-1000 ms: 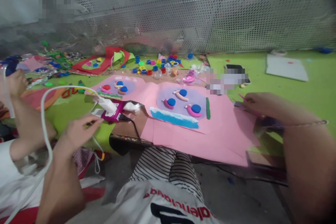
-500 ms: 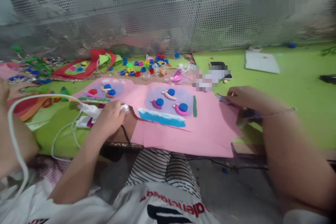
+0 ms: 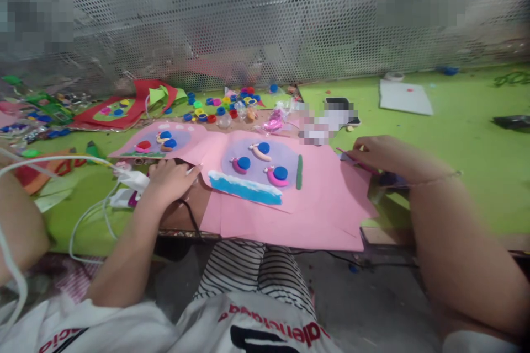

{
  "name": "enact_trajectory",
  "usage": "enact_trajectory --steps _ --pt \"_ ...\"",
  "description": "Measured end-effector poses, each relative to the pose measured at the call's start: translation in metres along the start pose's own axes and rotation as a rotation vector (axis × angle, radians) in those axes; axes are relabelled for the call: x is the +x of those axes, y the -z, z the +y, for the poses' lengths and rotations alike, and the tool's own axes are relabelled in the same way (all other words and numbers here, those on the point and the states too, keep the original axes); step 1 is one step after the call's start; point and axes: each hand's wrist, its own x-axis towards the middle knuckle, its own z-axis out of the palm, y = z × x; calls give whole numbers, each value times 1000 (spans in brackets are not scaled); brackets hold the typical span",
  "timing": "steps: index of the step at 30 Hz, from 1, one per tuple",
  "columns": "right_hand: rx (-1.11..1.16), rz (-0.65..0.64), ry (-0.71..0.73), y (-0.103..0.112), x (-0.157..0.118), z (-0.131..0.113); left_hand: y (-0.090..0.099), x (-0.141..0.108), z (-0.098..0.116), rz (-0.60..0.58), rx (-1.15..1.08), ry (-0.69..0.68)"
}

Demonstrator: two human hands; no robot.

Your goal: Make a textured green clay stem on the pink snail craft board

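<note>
Pink paper sheets (image 3: 318,220) lie at the table's front edge. On top is a pink card with a lilac oval (image 3: 265,162), three clay snails with blue caps, a blue-and-white strip (image 3: 244,190) and a green strip (image 3: 299,172). My left hand (image 3: 171,179) is at the card's left side, fingers apart, one fingertip near its edge. My right hand (image 3: 368,151) has its fingers together on something thin at the right edge of the pink paper; I cannot make out what. A second snail card (image 3: 161,140) lies behind my left hand.
Coloured bottle caps (image 3: 211,118) and a phone (image 3: 337,103) lie toward the back. White cables and a plug (image 3: 134,181) are at the left, beside another person's arm (image 3: 20,215). A white board (image 3: 403,96) rests back right.
My left hand has let go of a small white object and its fingers have spread toward the card's edge. The view has shifted slightly. My right hand stays in place.
</note>
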Motion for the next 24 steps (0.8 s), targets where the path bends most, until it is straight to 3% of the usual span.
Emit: enact_trajectory --steps 3,8,13,15,18,21,24 --pt "-8 1 -45 0 1 -2 13 -6 10 -15 41 41" --pt "15 -11 -63 4 -1 -7 36 -22 26 107 136 112" --pt "32 43 -57 -5 5 2 45 -36 32 153 201 18" --pt "12 245 -55 -8 5 0 44 -45 30 184 130 -37" --pt "-20 691 -79 -4 1 -21 35 -66 20 251 -119 -208" --pt "18 763 299 14 6 -69 15 -86 6 423 -317 -255" --pt "-92 605 611 42 34 -140 -2 -96 -1 515 -343 -287"
